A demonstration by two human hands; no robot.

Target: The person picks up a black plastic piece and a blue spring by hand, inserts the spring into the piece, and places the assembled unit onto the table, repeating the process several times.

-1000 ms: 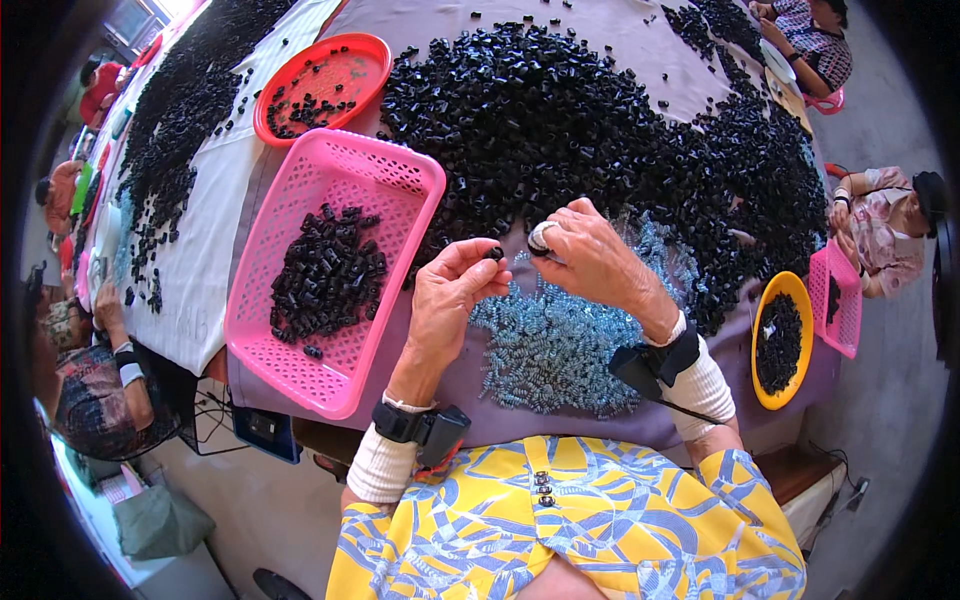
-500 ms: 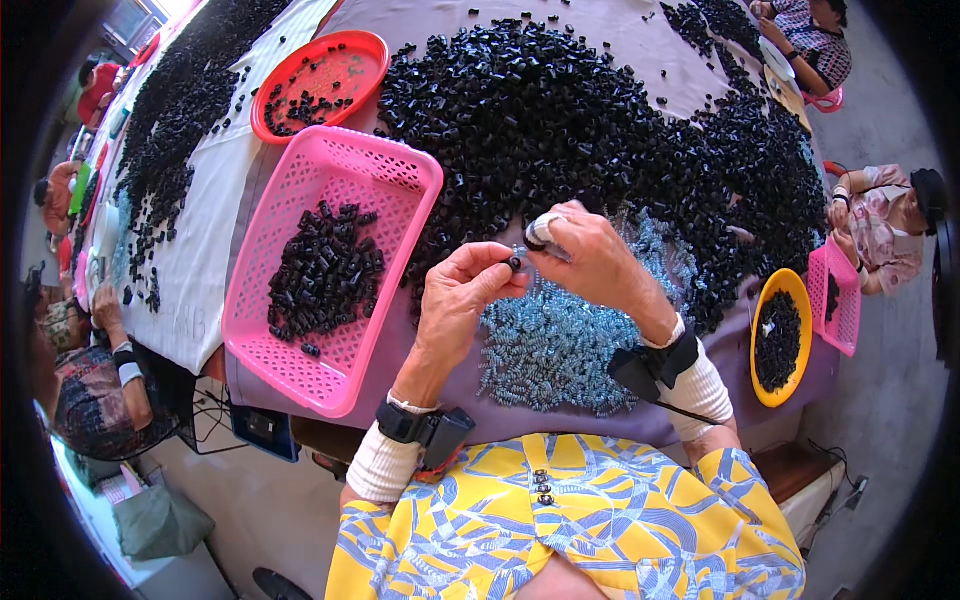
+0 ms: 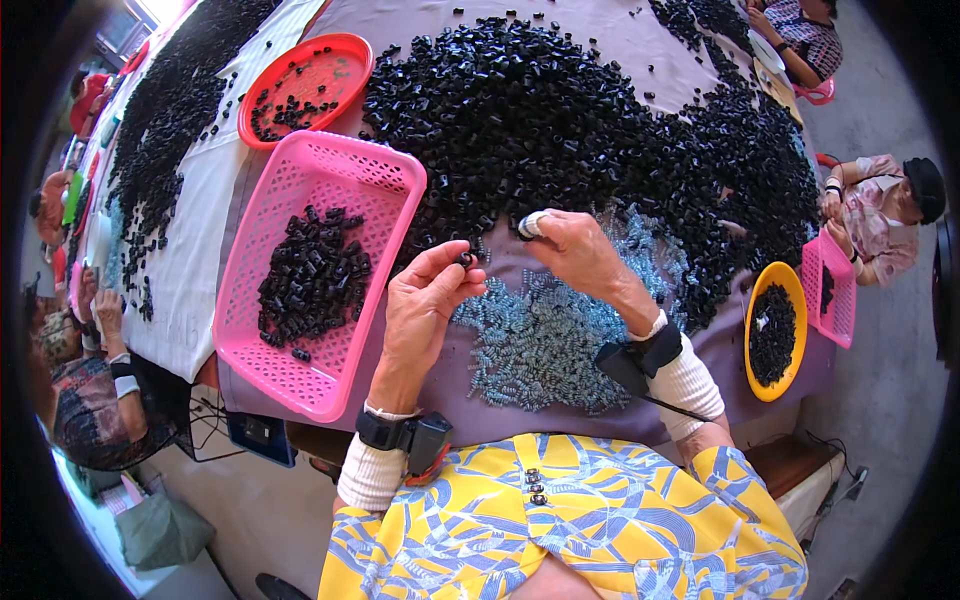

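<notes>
Left hand (image 3: 425, 305): thumb and fingertips pinched on one small black piece (image 3: 465, 259).
Right hand (image 3: 583, 258): fingers curled in, pointing toward the left; dark bit at the white-wrapped finger, cannot tell if gripped.
Held piece: left of the right hand, clear gap between; long axis too small to judge.
Springs (image 3: 545, 345): loose heap, bodyward of the right hand, which is the nearer one.
Black heap (image 3: 540, 120): beyond both hands.
Pink basket (image 3: 243, 300): left of the left hand, which is nearer; black pieces inside.

Two pink baskets (image 3: 285, 366), one red tray (image 3: 330, 76), one yellow bowl (image 3: 769, 392)
</notes>
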